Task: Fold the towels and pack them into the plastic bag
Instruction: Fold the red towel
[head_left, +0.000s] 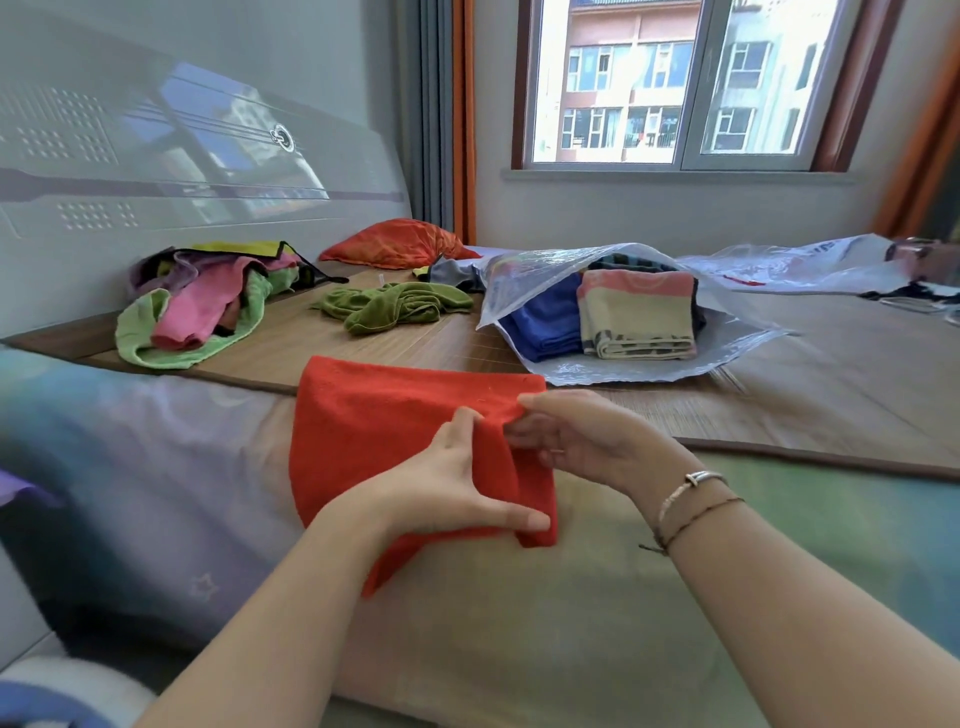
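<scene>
A red towel (374, 431) lies partly folded on the bed in front of me. My left hand (447, 483) grips its right edge, thumb stretched along the fold. Just to the right, my right hand (576, 431) pinches the same edge near its top corner. Behind the towel a clear plastic bag (519, 291) lies open on the mat, mouth toward me. It holds a folded blue towel (550, 322) and a folded striped beige and pink towel (639, 317). A crumpled green towel (400, 306) and a pile of unfolded towels (208, 301) lie at the back left.
A brown woven mat (831, 374) covers the far part of the bed. An orange pillow (395, 244) rests near the headboard (156, 156). Another plastic bag (810, 265) lies at the back right below the window.
</scene>
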